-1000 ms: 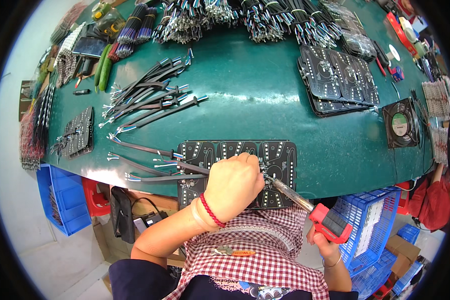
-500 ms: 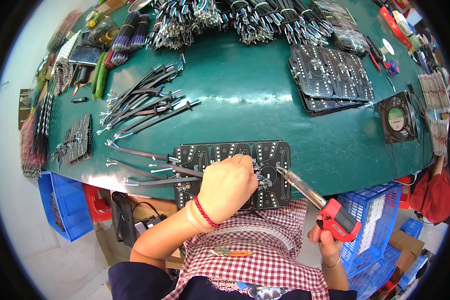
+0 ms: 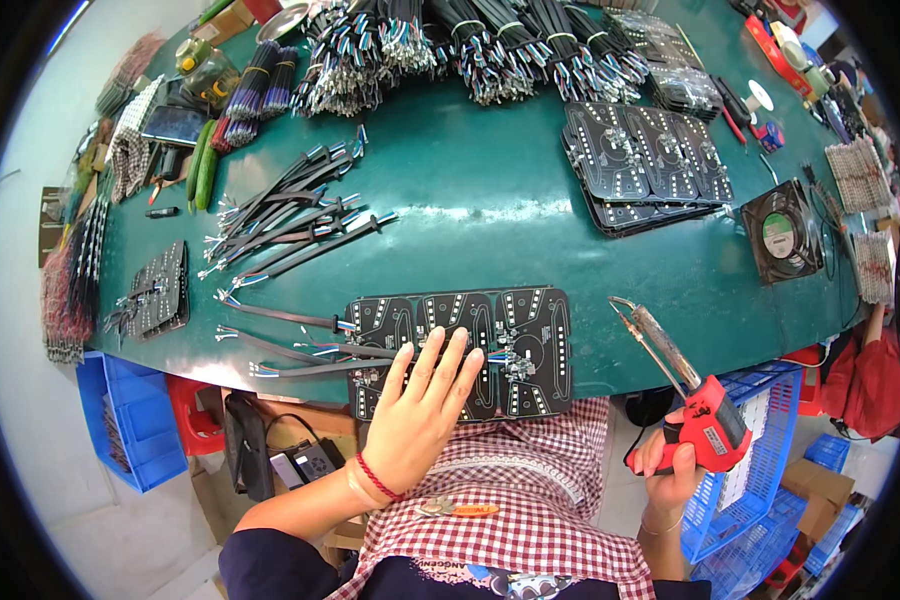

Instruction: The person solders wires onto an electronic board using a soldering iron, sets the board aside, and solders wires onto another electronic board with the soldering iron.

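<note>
Finds black circuit panel (image 3: pixel 535 310) lying flat at the near edge of the green table (image 3: pixel 470 240), just in front of the checked apron (image 3: pixel 530 470). Shows left hand (image 3: pixel 415 430) opened out, fingers extended over the middle section, against a closed fist nearer the right-hand section a second ago. Cannot tell from this angle whether pressing down or only hovering. Keeps right hand (image 3: pixel 670 475) clamped round the handle of the red soldering gun (image 3: pixel 715 435), tip now drawn well clear to the right of the panel, against a position at the parts cluster a second ago. Holds the two hands well apart. Exposes thereby the right-hand section, with coloured wire ends (image 3: pixel 502 357) at the central cluster and a flat dark cable (image 3: pixel 360 349) passing under the fingers. Reads as a break in tool work at that spot. Cannot confirm soundness of the connection at this scale. Lists loose cables (image 3: pixel 280 215) and stacked panels (image 3: pixel 610 165) beyond, unmoved on the table
</note>
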### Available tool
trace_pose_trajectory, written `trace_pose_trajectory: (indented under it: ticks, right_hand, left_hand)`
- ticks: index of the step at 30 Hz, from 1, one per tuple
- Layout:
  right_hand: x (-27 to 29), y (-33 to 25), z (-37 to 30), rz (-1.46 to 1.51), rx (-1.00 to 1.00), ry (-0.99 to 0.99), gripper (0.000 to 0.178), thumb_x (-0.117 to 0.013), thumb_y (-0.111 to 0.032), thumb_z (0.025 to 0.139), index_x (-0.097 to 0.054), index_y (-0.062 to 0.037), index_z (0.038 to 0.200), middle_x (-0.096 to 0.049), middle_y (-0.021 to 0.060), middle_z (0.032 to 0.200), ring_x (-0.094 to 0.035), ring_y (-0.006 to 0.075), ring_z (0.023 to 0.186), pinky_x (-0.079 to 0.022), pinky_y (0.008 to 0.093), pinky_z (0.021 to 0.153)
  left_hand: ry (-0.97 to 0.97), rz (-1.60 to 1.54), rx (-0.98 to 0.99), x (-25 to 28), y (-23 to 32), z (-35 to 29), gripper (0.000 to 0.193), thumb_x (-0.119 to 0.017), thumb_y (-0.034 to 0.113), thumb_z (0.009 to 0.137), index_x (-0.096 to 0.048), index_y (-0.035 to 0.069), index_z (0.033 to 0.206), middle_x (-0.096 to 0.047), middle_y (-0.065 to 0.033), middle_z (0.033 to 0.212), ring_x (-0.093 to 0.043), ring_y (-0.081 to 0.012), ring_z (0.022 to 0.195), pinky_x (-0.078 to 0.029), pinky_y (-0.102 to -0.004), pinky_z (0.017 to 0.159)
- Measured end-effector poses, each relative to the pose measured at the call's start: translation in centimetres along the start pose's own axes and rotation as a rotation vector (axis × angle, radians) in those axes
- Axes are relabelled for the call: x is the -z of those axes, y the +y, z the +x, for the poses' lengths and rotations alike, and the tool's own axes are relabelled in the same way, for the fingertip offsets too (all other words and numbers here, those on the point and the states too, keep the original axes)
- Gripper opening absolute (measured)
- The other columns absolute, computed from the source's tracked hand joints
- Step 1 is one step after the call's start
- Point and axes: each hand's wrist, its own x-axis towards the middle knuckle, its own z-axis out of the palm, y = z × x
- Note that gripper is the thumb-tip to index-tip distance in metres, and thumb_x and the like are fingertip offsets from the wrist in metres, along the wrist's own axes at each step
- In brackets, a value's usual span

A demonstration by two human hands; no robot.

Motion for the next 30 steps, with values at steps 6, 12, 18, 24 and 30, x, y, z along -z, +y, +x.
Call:
trace_pose_trajectory:
  ticks: [6, 12, 18, 24, 30]
  right_hand:
    - [0.6, 0.8, 0.0, 0.161, 0.093, 0.108, 0.045, -0.044, -0.038, 0.098, -0.043, 0.0035, 0.114, -0.045, 0.0054, 0.053, -0.041, 0.0138, 0.040, -0.038, 0.0272, 0.039]
    - [1.8, -0.8, -0.2, 0.184, -0.056, 0.101, 0.048, -0.048, -0.050, 0.094, -0.045, -0.0115, 0.123, -0.049, 0.0077, 0.066, -0.044, 0.0174, 0.051, -0.036, 0.0312, 0.045]
    - [0.7, -0.3, -0.2, 0.207, -0.096, 0.105, 0.047, -0.047, -0.051, 0.094, -0.051, -0.0062, 0.082, -0.044, 0.0062, 0.062, -0.042, 0.0180, 0.051, -0.033, 0.0316, 0.045]
    - [-0.8, -1.9, -0.7, 0.112, -0.079, 0.211, 0.049, -0.048, -0.053, 0.093, -0.049, -0.0078, 0.075, -0.045, 0.0048, 0.062, -0.042, 0.0174, 0.049, -0.034, 0.0310, 0.045]
    - [-0.7, -1.7, -0.8, 0.146, -0.119, 0.187, 0.049, -0.047, -0.053, 0.094, -0.048, -0.0083, 0.073, -0.045, 0.0039, 0.060, -0.041, 0.0167, 0.048, -0.034, 0.0305, 0.045]
  left_hand:
    - [0.058, -0.133, -0.046, 6.2, -2.1, -1.8, 0.055, -0.050, 0.012, 0.084, -0.044, 0.004, 0.137, -0.041, -0.0161, 0.144, -0.038, -0.0301, 0.135, -0.025, -0.0500, 0.111]
    - [0.414, 0.176, 0.251, 15.1, -8.3, -5.5, 0.044, -0.048, 0.003, 0.087, -0.060, 0.016, 0.127, -0.053, -0.0083, 0.137, -0.045, -0.0279, 0.131, -0.033, -0.0494, 0.107]
    - [0.544, 0.635, 0.657, 10.9, -30.5, -14.3, 0.065, -0.047, -0.008, 0.079, -0.051, 0.022, 0.136, -0.051, -0.0090, 0.136, -0.047, -0.0317, 0.125, -0.041, -0.0411, 0.098]
    - [0.733, 0.460, 0.767, 2.5, -42.4, -21.4, 0.065, -0.045, -0.009, 0.079, -0.051, 0.023, 0.135, -0.053, -0.0093, 0.135, -0.050, -0.0312, 0.123, -0.045, -0.0402, 0.097]
    - [0.515, 0.225, 0.658, 1.6, -44.7, -22.6, 0.065, -0.044, -0.012, 0.074, -0.055, 0.018, 0.131, -0.053, -0.0107, 0.135, -0.050, -0.0323, 0.124, -0.040, -0.0434, 0.102]
